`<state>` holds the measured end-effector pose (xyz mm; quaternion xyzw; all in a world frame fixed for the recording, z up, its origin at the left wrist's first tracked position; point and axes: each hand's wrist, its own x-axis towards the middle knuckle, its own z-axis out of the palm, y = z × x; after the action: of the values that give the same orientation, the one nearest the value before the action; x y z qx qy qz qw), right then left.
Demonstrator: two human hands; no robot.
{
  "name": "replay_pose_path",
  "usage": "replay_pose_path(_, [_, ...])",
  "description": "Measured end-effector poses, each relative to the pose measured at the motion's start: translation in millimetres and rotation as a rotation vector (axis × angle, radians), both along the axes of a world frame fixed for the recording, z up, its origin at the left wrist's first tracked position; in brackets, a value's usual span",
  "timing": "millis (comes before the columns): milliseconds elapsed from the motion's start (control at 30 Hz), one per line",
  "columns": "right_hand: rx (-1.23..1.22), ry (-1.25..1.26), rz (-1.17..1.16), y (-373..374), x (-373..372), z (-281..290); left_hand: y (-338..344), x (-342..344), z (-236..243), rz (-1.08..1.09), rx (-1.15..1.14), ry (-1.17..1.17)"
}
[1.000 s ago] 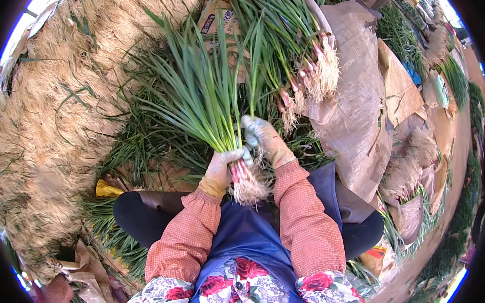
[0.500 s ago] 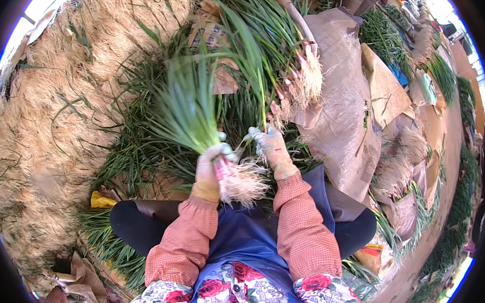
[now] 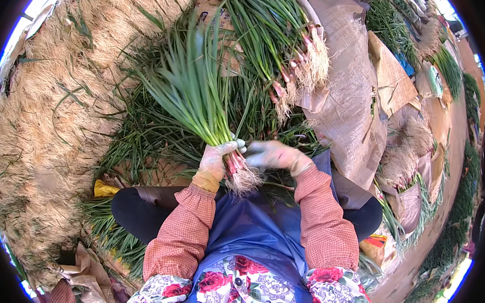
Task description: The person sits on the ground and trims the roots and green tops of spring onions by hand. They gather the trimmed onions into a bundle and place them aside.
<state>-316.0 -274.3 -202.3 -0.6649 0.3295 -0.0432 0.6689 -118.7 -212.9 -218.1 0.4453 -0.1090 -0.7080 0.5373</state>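
My left hand, in a pale stained glove, is closed around a bunch of green garlic. Its long flat leaves fan out up and to the left, while reddish-pink stem bases and white roots poke out below my fist. Just right of those bases is my right hand, gloved too. Motion smears its fingers, so I cannot tell whether they hold or touch anything. Beyond my hands lies a pile of more green garlic, with its pink bulbs and pale roots pointing right.
Loose green leaves cover the ground ahead of my lap. A broad heap of straw-coloured roots fills the left. Brown sheeting spreads on the right, with more rooted bundles past it. A blue apron covers my lap.
My right hand has moved slightly down and right; the long stalk rising from its fingers no longer shows there. The bunch in my left hand has turned, its roots now pointing more downward.
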Motion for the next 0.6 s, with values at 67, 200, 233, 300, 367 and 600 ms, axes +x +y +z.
replay_pose_path(67, [0.207,0.079,-0.317,-20,-1,-16,0,-3,8,0.007,-0.034,0.028])
replay_pose_path(200, [0.417,-0.165,-0.497,-11,56,-9,6,-6,4,-0.105,-0.094,-0.113])
replay_pose_path(233, [0.406,-0.267,-0.626,-4,63,-8,8,-9,2,0.011,-0.104,-0.128])
replay_pose_path(300, [0.309,-0.412,-0.794,4,64,-8,6,-1,2,0.073,-0.033,-0.060])
replay_pose_path(367, [0.465,-0.718,-1.032,-2,50,-16,7,4,-1,0.162,-0.042,0.030])
replay_pose_path(600, [0.334,-0.013,-0.414,-20,67,12,13,1,-1,-0.015,-0.029,-0.002])
